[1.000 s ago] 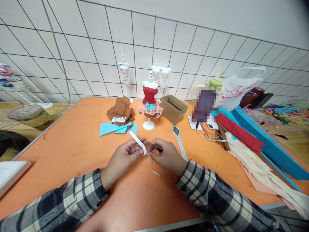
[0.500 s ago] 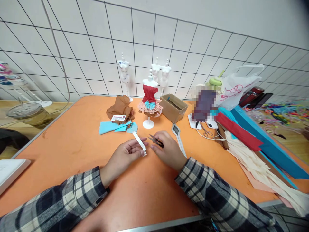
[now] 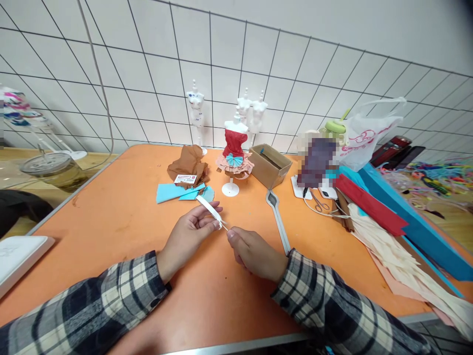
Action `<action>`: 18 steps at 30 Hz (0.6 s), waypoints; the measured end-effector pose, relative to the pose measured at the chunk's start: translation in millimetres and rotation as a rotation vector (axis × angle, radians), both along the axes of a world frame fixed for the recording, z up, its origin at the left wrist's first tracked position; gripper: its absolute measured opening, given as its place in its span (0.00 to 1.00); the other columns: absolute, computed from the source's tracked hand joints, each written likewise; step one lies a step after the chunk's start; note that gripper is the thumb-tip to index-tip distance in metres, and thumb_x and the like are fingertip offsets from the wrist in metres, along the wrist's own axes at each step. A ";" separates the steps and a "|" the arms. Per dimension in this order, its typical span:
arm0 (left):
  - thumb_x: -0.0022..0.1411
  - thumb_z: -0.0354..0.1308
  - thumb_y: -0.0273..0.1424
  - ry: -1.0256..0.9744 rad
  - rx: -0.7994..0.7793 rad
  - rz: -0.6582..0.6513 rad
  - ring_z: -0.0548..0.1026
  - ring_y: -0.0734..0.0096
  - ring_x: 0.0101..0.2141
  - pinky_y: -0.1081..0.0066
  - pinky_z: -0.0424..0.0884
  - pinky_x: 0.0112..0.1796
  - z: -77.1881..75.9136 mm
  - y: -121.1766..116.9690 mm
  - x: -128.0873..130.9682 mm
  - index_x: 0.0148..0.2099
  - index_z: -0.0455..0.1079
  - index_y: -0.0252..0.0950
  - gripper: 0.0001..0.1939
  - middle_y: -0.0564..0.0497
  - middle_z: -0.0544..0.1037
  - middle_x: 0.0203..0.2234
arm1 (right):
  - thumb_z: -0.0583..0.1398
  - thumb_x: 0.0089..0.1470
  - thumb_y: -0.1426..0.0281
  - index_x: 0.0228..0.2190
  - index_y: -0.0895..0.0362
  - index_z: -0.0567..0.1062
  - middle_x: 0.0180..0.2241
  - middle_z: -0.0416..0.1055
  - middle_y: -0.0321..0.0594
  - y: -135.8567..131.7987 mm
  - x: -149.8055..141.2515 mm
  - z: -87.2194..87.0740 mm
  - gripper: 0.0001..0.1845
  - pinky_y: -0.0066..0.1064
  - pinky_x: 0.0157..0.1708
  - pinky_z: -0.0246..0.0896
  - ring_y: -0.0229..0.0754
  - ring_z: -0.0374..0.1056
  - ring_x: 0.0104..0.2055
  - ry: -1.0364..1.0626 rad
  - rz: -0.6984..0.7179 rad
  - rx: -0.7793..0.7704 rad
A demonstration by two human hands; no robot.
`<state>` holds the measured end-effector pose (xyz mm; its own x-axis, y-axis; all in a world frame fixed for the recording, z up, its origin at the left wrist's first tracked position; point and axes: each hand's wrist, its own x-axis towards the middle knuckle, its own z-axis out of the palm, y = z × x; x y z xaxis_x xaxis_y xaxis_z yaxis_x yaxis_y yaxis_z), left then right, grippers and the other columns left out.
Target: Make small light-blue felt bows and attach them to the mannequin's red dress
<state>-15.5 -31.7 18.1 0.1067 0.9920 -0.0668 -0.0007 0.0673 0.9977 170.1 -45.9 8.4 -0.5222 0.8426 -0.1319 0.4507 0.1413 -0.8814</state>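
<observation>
My left hand [image 3: 190, 236] is closed, pinching a narrow white strip [image 3: 209, 206] between thumb and fingers, its far end sticking up and away. At the strip's near end a thin white strand [image 3: 224, 227] runs across to my right hand [image 3: 254, 251], whose thumb and forefinger are pressed together on it. Its other fingers curl into the palm, and I cannot see whether the thread snips are still inside. Ahead stands a small white dress form [image 3: 230, 186] in a red bodice [image 3: 235, 143] and a ruffled pink skirt with a blue bow [image 3: 234, 159].
Crumpled brown crepe paper [image 3: 186, 165] and folded blue paper [image 3: 170, 193] lie beyond my left hand. Behind the right hand are a cardboard box [image 3: 275, 172] and a grey tool [image 3: 278, 217]. Scissors [image 3: 320, 203] and cream paper strips [image 3: 388, 251] lie farther right.
The thread snips that showed in my right hand are out of sight. That hand has turned and now pinches the strand by the strip's end. The view has shifted slightly.
</observation>
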 end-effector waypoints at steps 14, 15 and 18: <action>0.52 0.65 0.37 0.023 0.066 -0.026 0.77 0.70 0.32 0.66 0.75 0.38 -2.3 -6.3 7.3 0.55 0.67 0.34 0.29 0.40 0.74 0.52 | 0.44 0.66 0.59 0.33 0.55 0.65 0.25 0.64 0.34 -2.9 -6.6 -2.0 0.18 0.29 0.26 0.44 0.37 0.58 0.26 -0.154 -0.082 0.217; 0.52 0.65 0.36 0.023 0.072 -0.024 0.77 0.71 0.32 0.66 0.74 0.38 -2.9 -7.1 7.7 0.55 0.67 0.33 0.29 0.40 0.74 0.52 | 0.44 0.66 0.59 0.33 0.55 0.65 0.25 0.64 0.34 -3.3 -7.6 -1.9 0.17 0.29 0.26 0.44 0.37 0.58 0.26 -0.141 -0.095 0.225; 0.54 0.64 0.36 0.015 0.083 -0.025 0.76 0.72 0.32 0.68 0.74 0.37 -5.1 -8.9 8.4 0.56 0.66 0.33 0.28 0.40 0.75 0.51 | 0.46 0.66 0.60 0.34 0.54 0.65 0.26 0.65 0.33 -3.3 -9.2 -2.5 0.15 0.28 0.27 0.44 0.37 0.59 0.26 -0.094 -0.132 0.242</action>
